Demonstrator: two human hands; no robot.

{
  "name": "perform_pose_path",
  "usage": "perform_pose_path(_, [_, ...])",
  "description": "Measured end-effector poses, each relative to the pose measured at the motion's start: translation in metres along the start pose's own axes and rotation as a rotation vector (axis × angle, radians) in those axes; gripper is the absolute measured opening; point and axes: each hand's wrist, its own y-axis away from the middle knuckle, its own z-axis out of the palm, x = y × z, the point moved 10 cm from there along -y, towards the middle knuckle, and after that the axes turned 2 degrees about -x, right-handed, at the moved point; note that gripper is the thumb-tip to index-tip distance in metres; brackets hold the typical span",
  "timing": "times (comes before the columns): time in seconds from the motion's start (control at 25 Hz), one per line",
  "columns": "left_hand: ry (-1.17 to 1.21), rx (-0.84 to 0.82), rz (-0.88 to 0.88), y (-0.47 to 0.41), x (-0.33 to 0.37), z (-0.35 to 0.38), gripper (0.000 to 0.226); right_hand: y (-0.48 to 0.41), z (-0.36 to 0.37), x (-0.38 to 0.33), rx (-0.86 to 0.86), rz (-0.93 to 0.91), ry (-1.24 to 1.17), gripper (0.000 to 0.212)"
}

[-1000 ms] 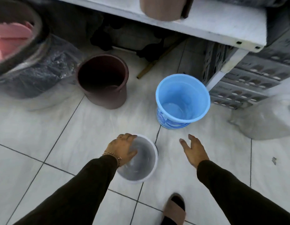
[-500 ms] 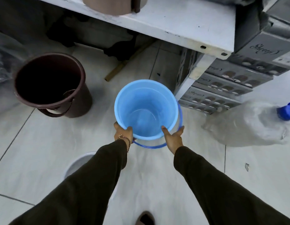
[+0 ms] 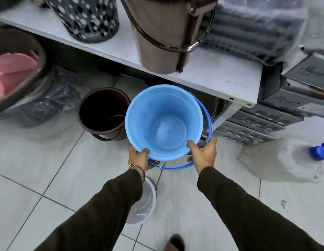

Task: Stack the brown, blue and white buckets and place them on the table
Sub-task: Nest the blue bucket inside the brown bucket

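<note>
I hold the blue bucket (image 3: 163, 122) upright in the air in front of the white table (image 3: 208, 77). My left hand (image 3: 140, 158) grips its near left rim and my right hand (image 3: 202, 154) grips its near right rim, over the hanging blue handle. The brown bucket (image 3: 103, 113) stands on the tiled floor just left of the blue one, partly under the table edge. The white bucket (image 3: 144, 201) stands on the floor below my left forearm, which hides much of it.
On the table stand a tan ribbed bin (image 3: 164, 33) and a dotted grey basket (image 3: 86, 17). A dark tub with pink items (image 3: 14, 67) is at the left, grey crates (image 3: 257, 122) and a clear bag with a blue cap (image 3: 318, 151) at the right.
My left hand left the white bucket. Both hands took hold of the blue bucket's rim and lifted it off the floor, up toward the table edge.
</note>
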Motion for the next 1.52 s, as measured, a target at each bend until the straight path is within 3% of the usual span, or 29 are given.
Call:
perform_pose_path(0.2, [0.032, 0.043, 0.102, 0.052, 0.081, -0.054, 0.051, 0.052, 0.06, -0.078, -0.152, -0.075, 0.023, 0.063])
perform_pose_path(0.48, [0.076, 0.165, 0.166, 0.031, 0.173, -0.154, 0.044, 0.071, 0.194, -0.123, -0.372, -0.016, 0.055, 0.049])
perform_pose_path(0.72, [0.057, 0.183, 0.095, -0.064, 0.197, -0.204, 0.044, 0.036, 0.288, -0.082, -0.336, 0.089, 0.077, 0.048])
perform_pose_path(1.0, [-0.076, 0.112, -0.009, -0.195, 0.168, -0.229, 0.047, -0.01, 0.343, 0.011, -0.179, 0.308, 0.08, 0.049])
perform_pose_path(1.16, [-0.473, 0.214, 0.004, -0.224, 0.169, -0.238, 0.05, -0.025, 0.361, 0.059, -0.153, 0.491, 0.07, 0.052])
perform_pose_path(1.32, [-0.654, 0.193, -0.047, -0.226, 0.158, -0.246, 0.055, -0.017, 0.372, 0.083, -0.291, 0.601, 0.138, 0.056])
perform_pose_path(1.4, [-0.755, 0.149, 0.013, -0.22, 0.156, -0.251, 0.06, -0.017, 0.361, 0.083, -0.276, 0.552, 0.299, 0.079])
perform_pose_path(1.52, [-1.158, 0.074, 0.188, -0.202, 0.157, -0.253, 0.071, -0.011, 0.336, 0.074, -0.203, 0.423, 0.328, 0.099])
